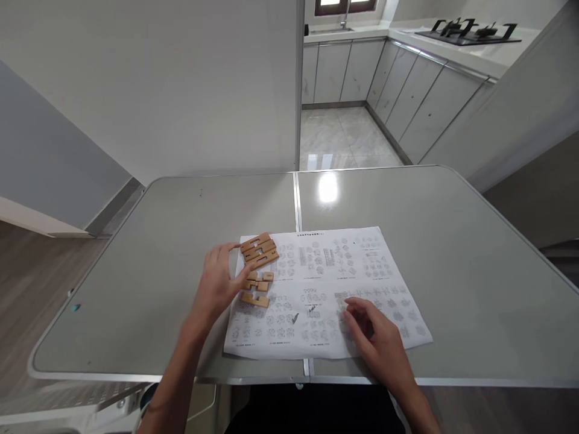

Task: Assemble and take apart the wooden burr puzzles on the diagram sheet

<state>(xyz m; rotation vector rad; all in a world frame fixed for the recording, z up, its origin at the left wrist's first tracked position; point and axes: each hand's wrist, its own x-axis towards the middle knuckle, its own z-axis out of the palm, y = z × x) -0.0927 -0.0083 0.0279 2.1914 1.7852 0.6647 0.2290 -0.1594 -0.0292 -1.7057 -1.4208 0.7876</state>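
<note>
My left hand (218, 280) has its thumb and fingers closed at the left edge of some wooden puzzle pieces (259, 251). These are flat, notched bars lying side by side, with slots and dark numbers on them. Just below, several shorter notched wooden blocks (256, 299) lie on a printed instruction sheet (323, 289), partly covered by my thumb. Over the lower right of the sheet, my right hand (377, 337) is curled, thumb and index finger close together. Something pale may be at its fingertips, too faint to name.
The sheet lies across the seam of a grey folding table (452, 253) with a metal rim. A small teal object (75, 307) sits near the table's left edge. Beyond are a white wall (217, 90), kitchen cabinets (411, 84) and a gas hob (468, 37).
</note>
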